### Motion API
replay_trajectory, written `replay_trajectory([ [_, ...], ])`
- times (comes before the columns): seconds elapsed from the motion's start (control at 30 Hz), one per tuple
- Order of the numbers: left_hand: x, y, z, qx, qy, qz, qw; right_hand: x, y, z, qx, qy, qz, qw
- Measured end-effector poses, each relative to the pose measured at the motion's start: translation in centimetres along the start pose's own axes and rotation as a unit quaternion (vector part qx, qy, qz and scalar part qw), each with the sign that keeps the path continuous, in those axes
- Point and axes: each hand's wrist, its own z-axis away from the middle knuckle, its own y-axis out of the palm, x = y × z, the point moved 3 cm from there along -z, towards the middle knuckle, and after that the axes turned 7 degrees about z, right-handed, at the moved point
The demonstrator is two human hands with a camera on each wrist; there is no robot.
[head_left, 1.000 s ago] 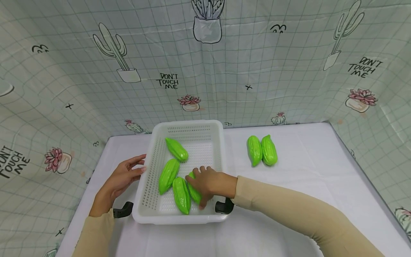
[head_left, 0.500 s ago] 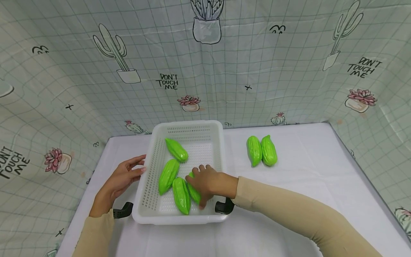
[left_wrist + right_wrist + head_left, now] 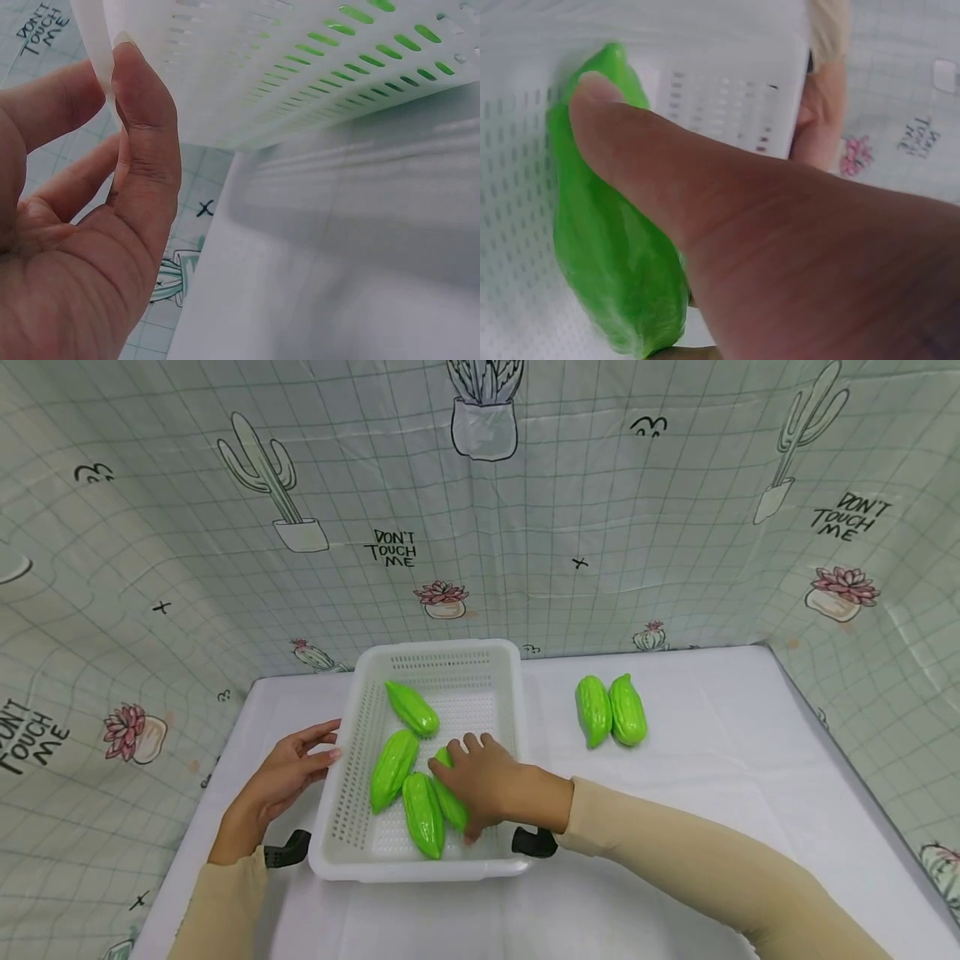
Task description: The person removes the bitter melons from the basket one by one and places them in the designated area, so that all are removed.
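In the head view, my right hand (image 3: pixel 483 781) reaches into a white perforated plastic basket (image 3: pixel 480 870) and grips a glossy green bitter melon (image 3: pixel 448 797). The right wrist view shows the thumb laid along this bitter melon (image 3: pixel 607 240), close over the basket floor. Three more bitter melons lie inside: one at the back (image 3: pixel 413 709), one at the left (image 3: pixel 393 771) and one in front (image 3: pixel 423 816). At the basket's left side, my left hand (image 3: pixel 288 777) pinches the rim; in the left wrist view its thumb (image 3: pixel 146 127) and fingers meet at the lip.
Two further bitter melons, a left one (image 3: pixel 594 712) and a right one (image 3: pixel 628 710), lie side by side on the white tablecloth (image 3: pixel 712 735) to the right of the basket. Behind the table hangs a patterned cloth (image 3: pixel 525 527); it also runs along both sides.
My right hand and wrist have shifted slightly away and to the right, and the bitter melon under the fingers has moved a little with them. The left hand and basket stay put.
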Motion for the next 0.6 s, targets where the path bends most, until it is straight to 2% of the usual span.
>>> replay_trajectory([
  [0.33, 0.1, -0.2, 0.0, -0.003, -0.004, -0.003, 1.0000, -2.3, -0.7, 2.3, -0.077, 0.009, -0.071, 0.9944],
  [0.6, 0.0, -0.1, 0.1, 0.000, -0.004, 0.002, 1.0000, -3.2, -0.1, 3.7, -0.107, 0.011, -0.100, 0.9891],
])
